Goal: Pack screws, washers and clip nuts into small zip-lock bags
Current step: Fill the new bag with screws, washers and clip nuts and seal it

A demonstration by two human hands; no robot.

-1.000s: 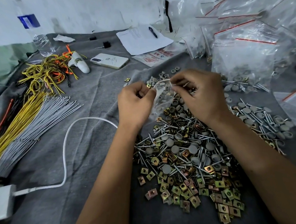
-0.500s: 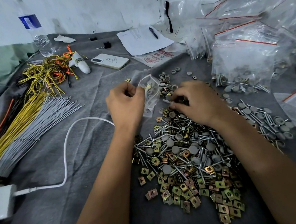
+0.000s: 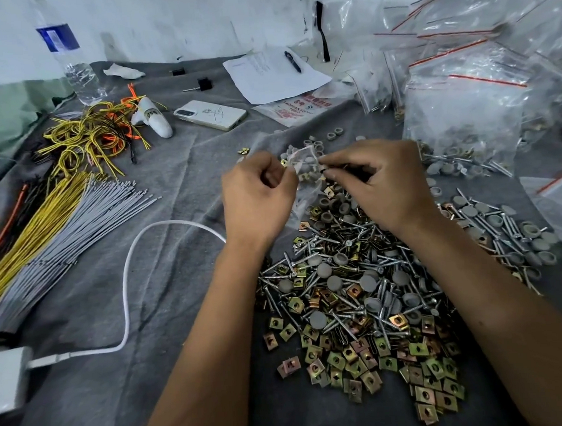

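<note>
Both hands, left hand (image 3: 259, 197) and right hand (image 3: 383, 183), pinch one small clear bag (image 3: 302, 178) holding a few parts; filled bags (image 3: 464, 116) far right, uncountable.

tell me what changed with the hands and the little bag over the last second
The right hand, which dipped to the hardware pile half a second ago, has come back up to the mouth of the small bag, pinching something there. The left hand still grips the bag. The pile, phone and cable stayed put.
</note>
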